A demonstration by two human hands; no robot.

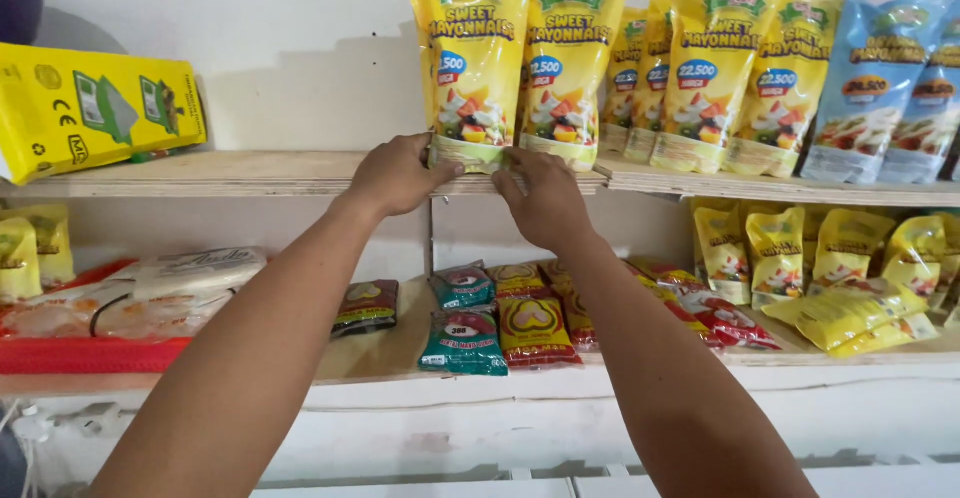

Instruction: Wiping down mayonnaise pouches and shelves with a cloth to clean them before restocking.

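Left hand (398, 173) pinches the bottom corner of a tall yellow pouch (470, 58) standing just above it on the upper shelf (250, 173), right hand (543, 198) loosely curled beside it holding nothing; a nudge could topple the neighbouring pouch (570, 63).

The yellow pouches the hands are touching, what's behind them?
Behind the two front yellow pouches stand more yellow pouches in a row, then the white wall. The left hand and right hand rest at their bottoms. How many stand behind is hidden.
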